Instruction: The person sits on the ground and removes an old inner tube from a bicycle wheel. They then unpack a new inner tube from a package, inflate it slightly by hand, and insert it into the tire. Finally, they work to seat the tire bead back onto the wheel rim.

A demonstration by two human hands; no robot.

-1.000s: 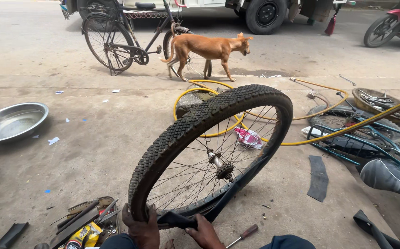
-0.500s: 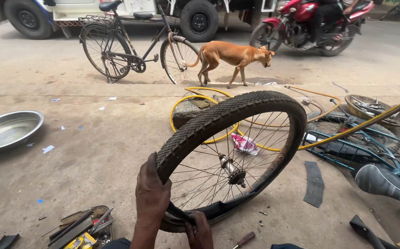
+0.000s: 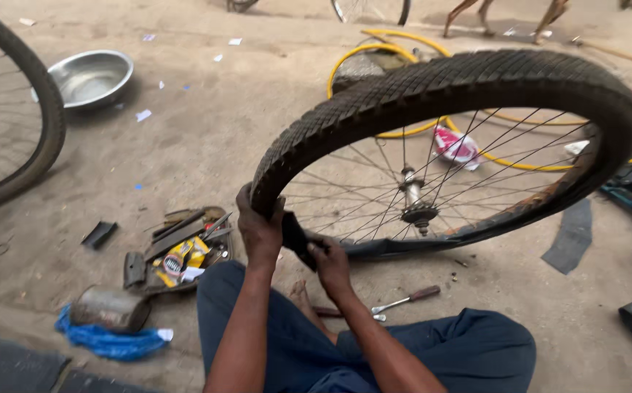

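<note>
Left hand (image 3: 260, 231) lower on tyre (image 3: 432, 91).

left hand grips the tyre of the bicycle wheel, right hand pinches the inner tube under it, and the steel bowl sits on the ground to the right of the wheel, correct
Not quite: the steel bowl sits to the left of the bicycle wheel, as the head view shows. The left hand does grip the tyre, and the right hand pinches the inner tube.

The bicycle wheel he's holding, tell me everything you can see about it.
The bicycle wheel has a black knobby tyre, thin metal spokes and a metal hub with its axle. It stands tilted on the dusty ground. The left hand grips the tread at its lower left; the right hand pinches black rubber hanging at the rim, where the tyre looks partly unseated along the bottom.
</note>
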